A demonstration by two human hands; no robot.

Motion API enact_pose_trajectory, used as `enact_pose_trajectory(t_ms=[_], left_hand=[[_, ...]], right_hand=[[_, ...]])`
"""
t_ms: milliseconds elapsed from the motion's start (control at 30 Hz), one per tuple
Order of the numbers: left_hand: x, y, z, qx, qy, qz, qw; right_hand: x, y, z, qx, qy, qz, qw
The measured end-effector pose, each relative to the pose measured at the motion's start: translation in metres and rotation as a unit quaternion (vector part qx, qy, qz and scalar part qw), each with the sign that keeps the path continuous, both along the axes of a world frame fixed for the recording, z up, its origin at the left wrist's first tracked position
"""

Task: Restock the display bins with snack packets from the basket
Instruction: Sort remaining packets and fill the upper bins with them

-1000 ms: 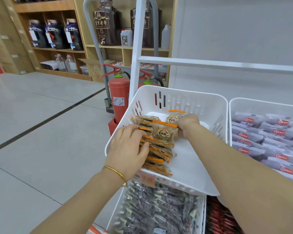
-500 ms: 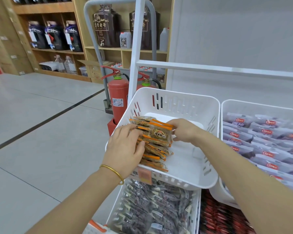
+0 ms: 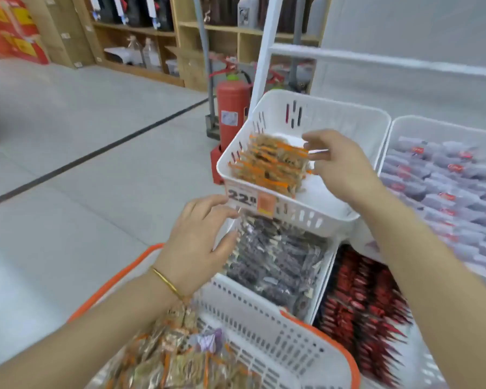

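Observation:
A white display bin (image 3: 345, 119) on the upper tier holds a row of brown snack packets with orange edges (image 3: 272, 164) along its left side. My right hand (image 3: 340, 167) is inside the bin, its fingertips at the right end of that row. My left hand (image 3: 199, 242) is outside the bin, below its front left corner near the price tag (image 3: 244, 199), fingers loosely spread and holding nothing. At the bottom, a white basket with an orange rim (image 3: 292, 341) holds more brown and orange packets (image 3: 174, 357). The image is motion-blurred.
Under the top bin, a bin of dark packets (image 3: 275, 265) sits beside one of red packets (image 3: 368, 307). A bin of grey packets (image 3: 446, 192) stands to the right. A red fire extinguisher (image 3: 232, 113) and a white rack post (image 3: 264, 51) rise behind; grey floor spreads left.
My left hand has come out of the bin and dropped below its front edge. My right hand stays at the packet row. The view has tilted down, bringing the basket into sight.

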State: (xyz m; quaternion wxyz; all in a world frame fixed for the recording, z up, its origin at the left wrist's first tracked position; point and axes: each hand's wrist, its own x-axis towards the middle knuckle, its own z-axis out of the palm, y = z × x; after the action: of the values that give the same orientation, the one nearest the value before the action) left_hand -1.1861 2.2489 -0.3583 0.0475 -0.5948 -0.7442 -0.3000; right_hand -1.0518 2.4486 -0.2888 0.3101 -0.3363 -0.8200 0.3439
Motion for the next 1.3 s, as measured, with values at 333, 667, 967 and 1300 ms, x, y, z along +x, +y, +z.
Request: enact_pose_trajectory(t_ms=[333, 667, 967, 1300], left_hand=[[0.014, -0.144, -0.069, -0.224, -0.059, 0.084, 0.969], [0.014, -0.173, -0.096, -0.300, -0.047, 0.066, 0.950], [0.015, -0.161, -0.096, -0.356, -0.045, 0.052, 0.932], [0.028, -0.126, -0.087, -0.412, -0.028, 0.026, 0.910]], right_hand=[[0.017, -0.184, -0.212, -0.381, -0.193, 0.122, 0.896], [-0.017, -0.238, -0.358, -0.291, -0.355, 0.054, 0.887], [-0.028, -0.234, -0.371, -0.360, -0.283, -0.010, 0.889], [0.017, -0.169, -0.254, -0.325, -0.267, 0.099, 0.902]])
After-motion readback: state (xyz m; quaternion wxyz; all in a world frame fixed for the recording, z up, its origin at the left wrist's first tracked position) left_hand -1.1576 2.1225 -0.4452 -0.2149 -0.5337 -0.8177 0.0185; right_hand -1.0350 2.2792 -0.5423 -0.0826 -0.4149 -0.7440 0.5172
